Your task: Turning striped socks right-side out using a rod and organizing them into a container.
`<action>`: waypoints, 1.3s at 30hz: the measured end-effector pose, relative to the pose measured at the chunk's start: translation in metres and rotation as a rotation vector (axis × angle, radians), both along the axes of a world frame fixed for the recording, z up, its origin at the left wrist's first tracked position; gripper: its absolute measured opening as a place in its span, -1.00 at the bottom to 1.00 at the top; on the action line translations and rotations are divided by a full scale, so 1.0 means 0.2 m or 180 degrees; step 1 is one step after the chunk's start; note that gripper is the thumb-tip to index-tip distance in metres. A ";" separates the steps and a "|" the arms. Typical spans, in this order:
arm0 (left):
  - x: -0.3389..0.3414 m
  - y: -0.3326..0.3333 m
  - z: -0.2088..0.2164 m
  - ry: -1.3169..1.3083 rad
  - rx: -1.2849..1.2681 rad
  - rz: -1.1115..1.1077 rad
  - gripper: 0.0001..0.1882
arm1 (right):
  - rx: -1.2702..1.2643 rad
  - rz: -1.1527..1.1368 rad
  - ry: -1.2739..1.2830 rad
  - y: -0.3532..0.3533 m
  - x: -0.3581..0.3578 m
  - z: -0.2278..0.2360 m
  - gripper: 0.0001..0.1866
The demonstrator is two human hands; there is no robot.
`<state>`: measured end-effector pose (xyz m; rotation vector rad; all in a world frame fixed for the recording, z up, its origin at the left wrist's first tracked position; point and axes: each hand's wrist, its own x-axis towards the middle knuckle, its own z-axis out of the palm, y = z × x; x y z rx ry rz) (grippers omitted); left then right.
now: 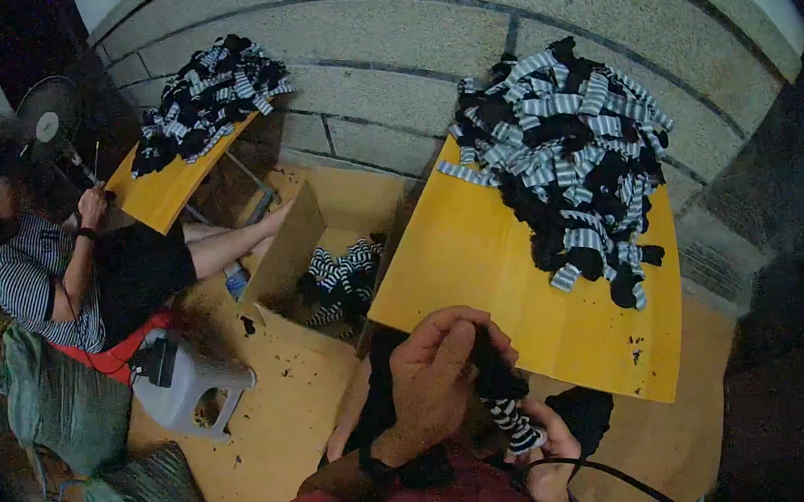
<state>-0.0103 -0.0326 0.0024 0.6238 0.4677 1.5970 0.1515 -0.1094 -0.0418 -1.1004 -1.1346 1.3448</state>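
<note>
My left hand (440, 374) is closed around the black part of a black-and-white striped sock (510, 418), just in front of the yellow board. The sock's striped end hangs down and to the right. Lower down, my right hand (552, 451) is closed at that striped end; some of its fingers are hidden. A big heap of striped and black socks (568, 150) covers the far half of the yellow board (472, 268). To the left of the board, an open cardboard box (295, 238) contains several striped socks (342, 282).
At the left a person (47, 278) sits beside another yellow board (161, 193) with a sock heap (210, 100). A fan (50, 116), grey plastic stool (196, 385) and green sacks (65, 404) stand around. A black cable (611, 472) curves past my right hand; a block wall (398, 31) rises behind.
</note>
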 end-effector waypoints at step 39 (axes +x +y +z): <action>0.04 -0.01 -0.11 -0.0963 -0.0045 -0.0596 -0.77 | 0.0391 -0.0138 -0.0937 -0.01 -0.02 0.05 -0.62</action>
